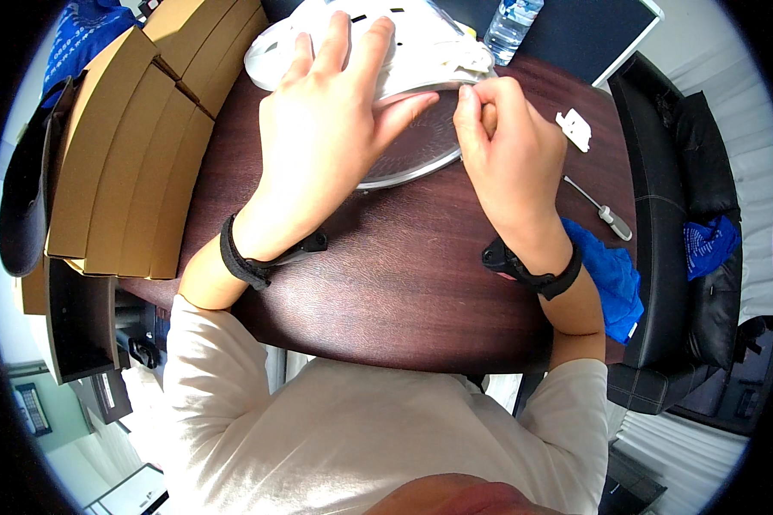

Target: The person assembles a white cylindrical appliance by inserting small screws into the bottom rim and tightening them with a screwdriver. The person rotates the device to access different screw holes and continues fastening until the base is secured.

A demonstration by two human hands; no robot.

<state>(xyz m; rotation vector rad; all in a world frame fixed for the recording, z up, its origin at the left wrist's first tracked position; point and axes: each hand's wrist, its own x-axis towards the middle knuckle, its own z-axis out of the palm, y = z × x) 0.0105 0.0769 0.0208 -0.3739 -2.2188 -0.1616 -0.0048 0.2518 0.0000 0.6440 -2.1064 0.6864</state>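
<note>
A white plastic housing [412, 43] with dark slots lies at the far side of the table, partly cut off by the top of the picture. Under its near edge shows a round, see-through disc with a pale rim [412, 178]. My left hand [322, 120] lies on the housing with its fingers spread and its thumb reaching toward the near edge. At that edge, on the right, my right hand [515, 137] is closed, thumb against curled fingers. What sits between those fingers is hidden. Both wrists wear black straps.
Brown cardboard boxes [129, 154] stand along the left. To the right are a small white plastic part [575, 130], a screwdriver [608, 216] and a blue cloth [605, 279]. A water bottle [513, 30] stands at the back. Beyond the table is a black sofa [661, 249].
</note>
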